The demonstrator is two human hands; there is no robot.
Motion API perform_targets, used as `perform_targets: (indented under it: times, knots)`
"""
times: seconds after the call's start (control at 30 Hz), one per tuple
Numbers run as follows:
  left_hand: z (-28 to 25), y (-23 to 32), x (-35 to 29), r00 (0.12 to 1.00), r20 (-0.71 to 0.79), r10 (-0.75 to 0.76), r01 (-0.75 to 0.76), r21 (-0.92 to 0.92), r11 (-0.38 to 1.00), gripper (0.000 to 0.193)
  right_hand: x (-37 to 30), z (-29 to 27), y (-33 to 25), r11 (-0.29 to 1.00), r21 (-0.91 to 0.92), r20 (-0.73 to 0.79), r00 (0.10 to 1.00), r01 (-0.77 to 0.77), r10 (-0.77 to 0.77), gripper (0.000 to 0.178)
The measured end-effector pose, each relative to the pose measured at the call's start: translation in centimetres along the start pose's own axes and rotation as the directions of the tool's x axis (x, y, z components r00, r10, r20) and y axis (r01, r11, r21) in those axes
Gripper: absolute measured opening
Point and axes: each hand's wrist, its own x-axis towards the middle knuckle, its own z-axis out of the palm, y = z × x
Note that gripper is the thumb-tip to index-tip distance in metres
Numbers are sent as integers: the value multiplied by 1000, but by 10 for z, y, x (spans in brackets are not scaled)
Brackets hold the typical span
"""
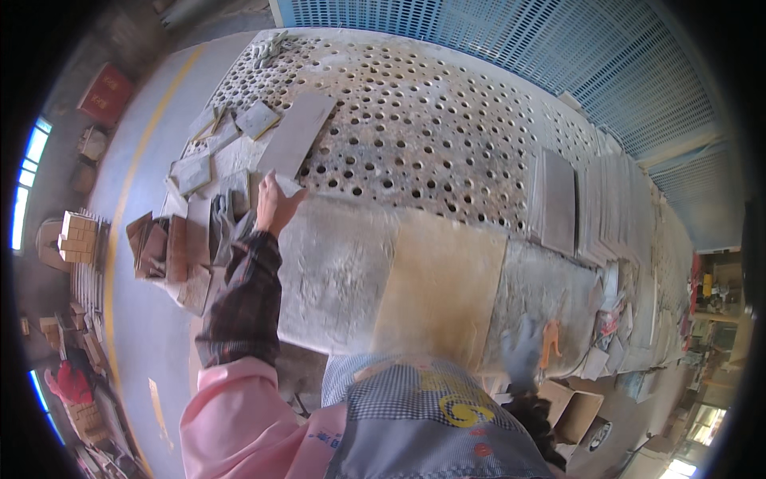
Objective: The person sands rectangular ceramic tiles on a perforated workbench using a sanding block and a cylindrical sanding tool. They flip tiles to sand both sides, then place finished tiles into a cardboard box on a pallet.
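My bare left hand (276, 209) reaches out to the near end of a flat grey rectangular board (300, 128). Its thumb and fingers span that end, and the board lies over the holed tabletop (423, 136). On my right hand (521, 349) is a grey glove; it hangs low by the table's near edge, smeared by motion, so its fingers cannot be made out. Just right of it lies an orange tool (550, 342), whose kind I cannot tell. A tan sheet (439, 287) covers part of the near table surface before me.
Broken grey pieces (191, 172) and a dark glove (222, 219) lie left of my arm. A pale glove (268, 49) rests at the far left corner. Stacked grey boards (554, 199) stand at the right. An open cardboard box (578, 415) sits below, right of me.
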Motion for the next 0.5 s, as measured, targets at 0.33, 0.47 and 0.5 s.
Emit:
perform_targets:
  times: [0.33,0.47,0.5]
  knots:
    - [38,-14,131,956,241,-169,85,325,942,126,23,9,-95,989,142,505,858,28,-97,92]
    - [32,-6,134,981,160,-113,71,245,967,115,24,7,-91,989,142,521,848,33,-103,94]
    - [28,1,129,981,152,-123,84,239,967,112,24,7,-91,986,157,522,842,61,-135,95]
